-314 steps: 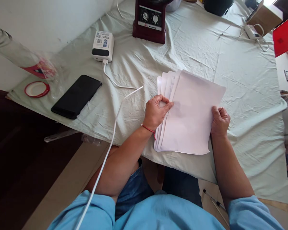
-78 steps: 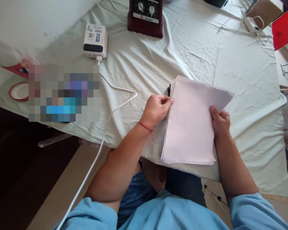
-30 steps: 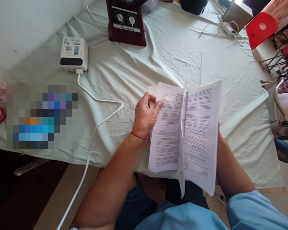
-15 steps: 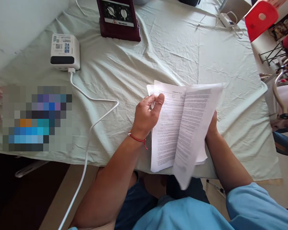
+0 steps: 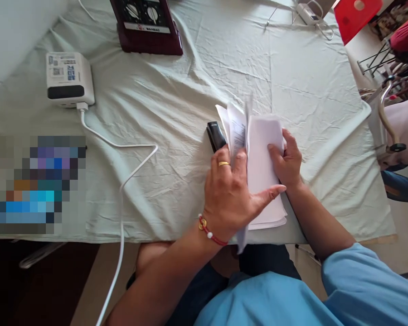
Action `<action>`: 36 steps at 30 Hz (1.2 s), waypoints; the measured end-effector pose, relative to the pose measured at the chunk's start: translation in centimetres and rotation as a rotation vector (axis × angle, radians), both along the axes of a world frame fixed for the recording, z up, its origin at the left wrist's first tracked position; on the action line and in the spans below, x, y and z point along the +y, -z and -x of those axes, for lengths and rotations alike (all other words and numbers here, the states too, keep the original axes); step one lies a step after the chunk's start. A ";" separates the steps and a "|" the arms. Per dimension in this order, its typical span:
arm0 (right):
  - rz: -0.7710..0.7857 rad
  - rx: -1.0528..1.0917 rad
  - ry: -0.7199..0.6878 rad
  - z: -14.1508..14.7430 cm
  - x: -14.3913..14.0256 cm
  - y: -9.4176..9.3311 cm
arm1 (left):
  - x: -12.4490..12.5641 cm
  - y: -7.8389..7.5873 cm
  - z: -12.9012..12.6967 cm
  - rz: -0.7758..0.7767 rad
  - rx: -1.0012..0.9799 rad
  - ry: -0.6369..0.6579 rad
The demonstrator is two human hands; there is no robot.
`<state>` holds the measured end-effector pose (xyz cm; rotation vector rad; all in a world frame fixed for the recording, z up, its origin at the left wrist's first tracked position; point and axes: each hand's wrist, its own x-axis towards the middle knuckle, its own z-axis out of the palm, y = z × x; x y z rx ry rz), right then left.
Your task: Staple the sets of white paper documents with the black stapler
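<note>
A stack of printed paper sheets (image 5: 263,136) lies near the table's front edge, a blank white side facing up on its right half. Along its right edge my right hand (image 5: 289,160) grips it, thumb on top. My left hand (image 5: 227,190), with a ring and a red bracelet, lies across the stack's left part, back of the hand up and thumb stretched out to the right. Several turned pages (image 5: 237,129) stand up beyond its fingertips, blurred in part. Just left of those pages is a black stapler-like object (image 5: 216,136), its near end hidden by my left hand.
A white box-shaped device (image 5: 70,77) with a plugged-in white cable (image 5: 122,181) stands at the left. A dark red appliance (image 5: 149,29) with two knobs stands at the back. A pixelated patch (image 5: 37,185) covers the left front. A red chair-like piece (image 5: 357,18) is beyond the right edge.
The raised page has been turned over to the left, and blank paper now shows on the right. My left hand has opened and moved across the pages. The black object has come into view.
</note>
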<state>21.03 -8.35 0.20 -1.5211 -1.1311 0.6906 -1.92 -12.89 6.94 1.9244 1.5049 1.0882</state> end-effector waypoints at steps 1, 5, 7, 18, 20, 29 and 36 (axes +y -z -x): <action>-0.036 -0.063 0.038 0.0 -0.1 0.1 | -0.1 0.0 0.0 -0.001 -0.002 0.011; -0.049 -0.090 0.053 0.2 0.0 0.1 | 2.0 0.3 1.5 0.150 -0.153 0.000; -0.021 0.009 0.006 0.2 0.3 -0.1 | 3.5 0.5 2.6 0.348 -0.279 0.009; -0.044 0.264 0.007 -0.3 1.4 -0.7 | 6.2 2.4 4.4 0.506 -0.841 -0.099; -0.025 0.297 -0.005 -0.4 1.4 -0.6 | 6.6 2.7 4.7 0.478 -0.834 -0.137; 0.028 0.334 -0.025 -0.6 1.4 -0.4 | 7.2 3.3 4.8 0.474 -1.020 -0.140; 0.072 0.360 -0.023 -0.5 1.5 -0.7 | 7.3 4.0 4.7 0.365 -0.910 -0.074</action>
